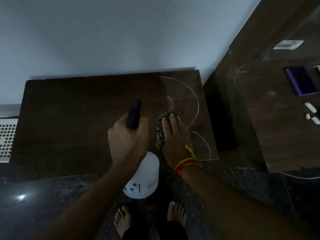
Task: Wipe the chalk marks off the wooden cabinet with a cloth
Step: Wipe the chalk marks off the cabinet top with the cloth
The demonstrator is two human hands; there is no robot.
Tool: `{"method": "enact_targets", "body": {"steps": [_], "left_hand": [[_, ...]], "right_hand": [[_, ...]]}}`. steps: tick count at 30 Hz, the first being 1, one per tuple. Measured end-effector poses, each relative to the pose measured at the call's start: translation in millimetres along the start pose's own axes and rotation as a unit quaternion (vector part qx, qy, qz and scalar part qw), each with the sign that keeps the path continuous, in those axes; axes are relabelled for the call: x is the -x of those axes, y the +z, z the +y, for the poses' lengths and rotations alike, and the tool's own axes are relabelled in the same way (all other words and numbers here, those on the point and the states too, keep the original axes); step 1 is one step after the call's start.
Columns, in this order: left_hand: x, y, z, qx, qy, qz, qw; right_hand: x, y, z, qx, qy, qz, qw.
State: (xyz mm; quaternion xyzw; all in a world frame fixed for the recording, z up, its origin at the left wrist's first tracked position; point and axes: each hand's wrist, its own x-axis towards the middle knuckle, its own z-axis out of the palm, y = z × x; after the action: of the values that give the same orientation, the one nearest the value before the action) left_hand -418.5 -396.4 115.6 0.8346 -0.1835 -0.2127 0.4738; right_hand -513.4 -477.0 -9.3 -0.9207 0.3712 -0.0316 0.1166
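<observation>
The wooden cabinet (78,122) top looked clean on its left part; chalk marks (195,99) remained at the right, close to the right edge. The left hand (128,139) grasped a spray bottle (143,177). The right hand (174,137) pressed the cloth (161,130) flat beside the arcs.

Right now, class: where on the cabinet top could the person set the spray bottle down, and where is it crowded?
Free: the dark left half of the cabinet top, between the wall edge and the left hand gripping the spray bottle. Crowded: the right end, where the right hand presses the cloth among the chalk marks.
</observation>
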Motion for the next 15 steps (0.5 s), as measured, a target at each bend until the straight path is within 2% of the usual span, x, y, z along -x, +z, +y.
{"method": "enact_targets", "body": {"steps": [7, 15], "left_hand": [[-7, 5, 12, -0.011, -0.002, 0.01, 1.0], [-20, 14, 9, 0.0, -0.013, 0.012, 1.0]], "right_hand": [[25, 5, 5, -0.013, -0.015, 0.003, 1.0], [-47, -2, 6, -0.033, -0.003, 0.012, 0.999]]}}
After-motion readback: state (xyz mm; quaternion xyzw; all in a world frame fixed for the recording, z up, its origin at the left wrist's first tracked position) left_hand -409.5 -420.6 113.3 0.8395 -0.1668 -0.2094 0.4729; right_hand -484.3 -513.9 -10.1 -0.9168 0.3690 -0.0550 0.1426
